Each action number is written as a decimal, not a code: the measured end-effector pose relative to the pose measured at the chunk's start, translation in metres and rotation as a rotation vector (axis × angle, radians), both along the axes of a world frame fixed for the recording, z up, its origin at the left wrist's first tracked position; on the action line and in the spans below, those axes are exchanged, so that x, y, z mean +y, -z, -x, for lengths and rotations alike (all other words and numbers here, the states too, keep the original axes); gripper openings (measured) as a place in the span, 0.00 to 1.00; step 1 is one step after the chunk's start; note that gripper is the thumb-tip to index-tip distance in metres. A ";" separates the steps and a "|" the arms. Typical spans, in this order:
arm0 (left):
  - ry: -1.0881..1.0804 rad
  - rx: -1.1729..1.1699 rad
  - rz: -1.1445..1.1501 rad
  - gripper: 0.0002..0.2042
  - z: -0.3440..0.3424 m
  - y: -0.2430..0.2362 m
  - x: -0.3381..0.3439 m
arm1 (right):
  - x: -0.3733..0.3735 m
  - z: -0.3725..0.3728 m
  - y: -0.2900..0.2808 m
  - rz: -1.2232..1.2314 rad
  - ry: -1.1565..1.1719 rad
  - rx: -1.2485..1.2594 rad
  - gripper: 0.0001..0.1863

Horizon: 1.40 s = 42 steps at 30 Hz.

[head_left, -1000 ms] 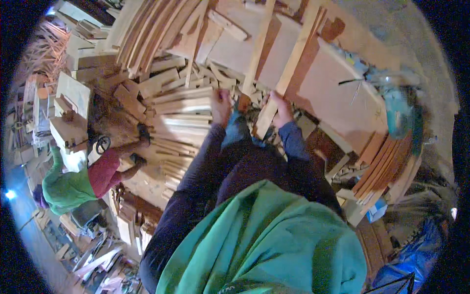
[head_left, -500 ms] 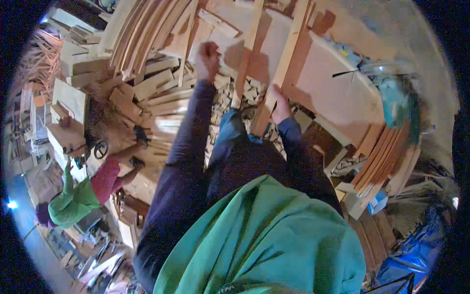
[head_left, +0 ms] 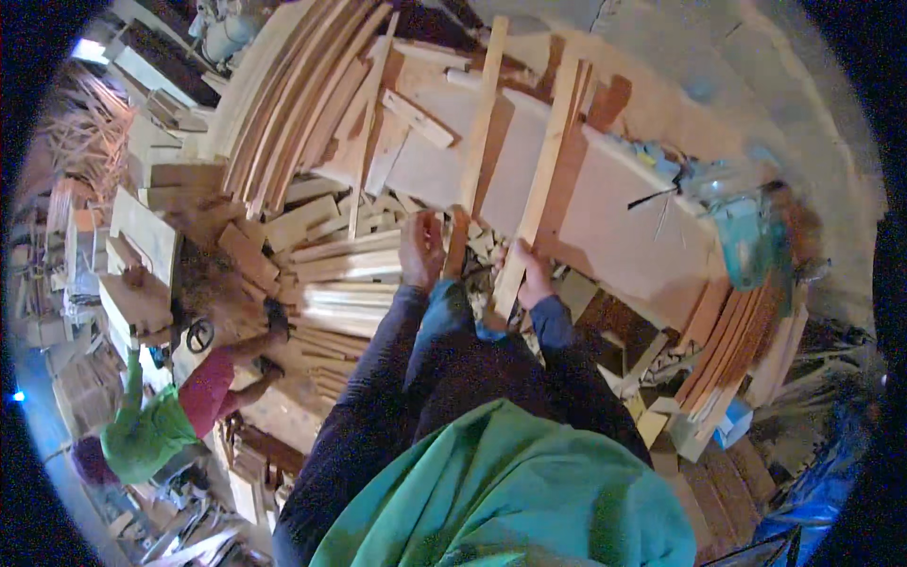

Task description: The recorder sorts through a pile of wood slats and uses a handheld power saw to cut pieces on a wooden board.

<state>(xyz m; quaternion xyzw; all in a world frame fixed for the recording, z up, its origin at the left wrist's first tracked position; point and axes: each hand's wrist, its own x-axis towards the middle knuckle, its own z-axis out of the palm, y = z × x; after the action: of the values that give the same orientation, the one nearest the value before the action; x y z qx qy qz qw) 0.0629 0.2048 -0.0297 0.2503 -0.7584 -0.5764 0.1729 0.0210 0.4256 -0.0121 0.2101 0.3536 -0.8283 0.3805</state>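
Note:
My right hand [head_left: 537, 276] is wrapped round the near end of a long wooden strip [head_left: 542, 184], which runs away from me across a pale board. Beside the near end of a second wooden strip [head_left: 483, 113] is my left hand [head_left: 421, 249], its fingers loosely bent and nothing visible in it. Whether it touches that strip I cannot tell. A thinner strip [head_left: 372, 118] lies farther left. The pale board [head_left: 624, 208] lies beneath the strips. Wood offcuts [head_left: 378, 206] are heaped below the board's near edge.
Curved boards [head_left: 283, 104] are stacked at the far left, and more boards [head_left: 732, 331] at the right. A green power tool [head_left: 742, 241] stands at the board's right end. Another person [head_left: 151, 430] in a green top works at the left beside a wooden machine table [head_left: 132, 293].
My left hand has come down and towards me, from above the pale board to beside the second strip's near end. My right hand stays on its strip; the view has shifted.

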 end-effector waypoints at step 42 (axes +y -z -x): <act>0.215 0.096 0.076 0.18 0.106 -0.091 0.064 | -0.020 -0.006 0.059 0.295 0.011 0.396 0.19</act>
<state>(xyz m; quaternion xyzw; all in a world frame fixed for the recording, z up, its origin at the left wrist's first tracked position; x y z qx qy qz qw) -0.0434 0.2685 0.0618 0.1330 -0.7931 -0.5737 0.1555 0.0270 0.4060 -0.0715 -0.0122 0.2955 -0.8979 0.3260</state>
